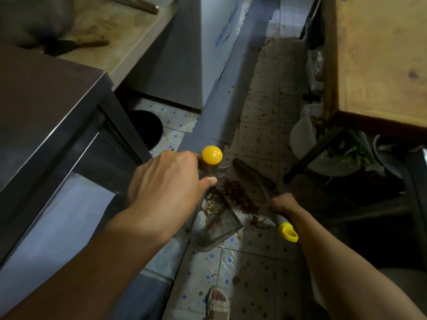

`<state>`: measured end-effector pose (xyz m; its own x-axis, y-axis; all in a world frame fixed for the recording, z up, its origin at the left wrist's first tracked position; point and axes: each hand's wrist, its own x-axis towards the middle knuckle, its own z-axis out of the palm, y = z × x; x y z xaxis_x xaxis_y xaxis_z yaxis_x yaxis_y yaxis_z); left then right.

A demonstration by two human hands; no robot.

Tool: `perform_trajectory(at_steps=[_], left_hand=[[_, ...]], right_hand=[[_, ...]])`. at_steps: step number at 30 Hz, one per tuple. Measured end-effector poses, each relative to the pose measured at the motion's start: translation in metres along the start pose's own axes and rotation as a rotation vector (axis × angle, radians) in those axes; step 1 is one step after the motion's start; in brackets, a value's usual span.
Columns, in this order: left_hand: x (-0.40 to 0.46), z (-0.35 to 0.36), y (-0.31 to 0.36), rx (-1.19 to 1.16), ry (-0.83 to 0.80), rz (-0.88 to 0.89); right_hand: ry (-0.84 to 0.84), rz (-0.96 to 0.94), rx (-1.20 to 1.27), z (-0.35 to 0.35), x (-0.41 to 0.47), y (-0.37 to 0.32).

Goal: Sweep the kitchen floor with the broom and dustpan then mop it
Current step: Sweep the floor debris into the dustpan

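Left hand [165, 183], center frame: fingers and thumb curled round the upright dustpan handle [209, 167], just below its round yellow knob [211, 154]. The handle shaft is grey metal.

Dustpan [213, 224], lower center: grey, open-mouthed tray resting on the tiled floor [258, 269], mouth facing the upper right. A few brown scraps lie inside it.

Debris [239, 196], a reddish-brown heap of dry leaf-like bits, sits at the pan's mouth, between the 2 hands.

Right hand [283, 203], right of center: fingers wrapped round the broom handle [280, 218]. The handle is grey with a yellow hanging loop [288, 233] at its near end. Broom head [254, 173]: a dark bar lying on the floor just beyond the debris.

Floor: pale tiles with small blue squares, heavily speckled with dirt.

1 sandalled foot [217, 301] at bottom center. Steel counter [46, 107] at left; wooden table [379, 54] at upper right.
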<state>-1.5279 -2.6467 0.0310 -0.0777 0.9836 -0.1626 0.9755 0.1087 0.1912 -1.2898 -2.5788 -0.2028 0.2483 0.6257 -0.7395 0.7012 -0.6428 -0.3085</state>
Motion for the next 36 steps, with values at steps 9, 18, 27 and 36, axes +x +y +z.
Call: perform_trajectory(at_steps=[9,18,27,36], left_hand=[[-0.043,0.007,-0.017,0.006,-0.017,-0.023],[-0.134,0.005,-0.049,-0.003,-0.008,0.003],[-0.213,0.0,-0.064,0.023,-0.012,0.009],[-0.24,-0.005,-0.046,0.007,-0.026,0.035]], right_hand=[[-0.079,0.014,-0.098,0.057,-0.058,0.04],[-0.092,0.004,-0.124,0.111,-0.138,0.093],[-0.197,0.002,-0.196,0.145,-0.211,0.135],[-0.104,0.026,-0.07,0.116,-0.239,0.16]])
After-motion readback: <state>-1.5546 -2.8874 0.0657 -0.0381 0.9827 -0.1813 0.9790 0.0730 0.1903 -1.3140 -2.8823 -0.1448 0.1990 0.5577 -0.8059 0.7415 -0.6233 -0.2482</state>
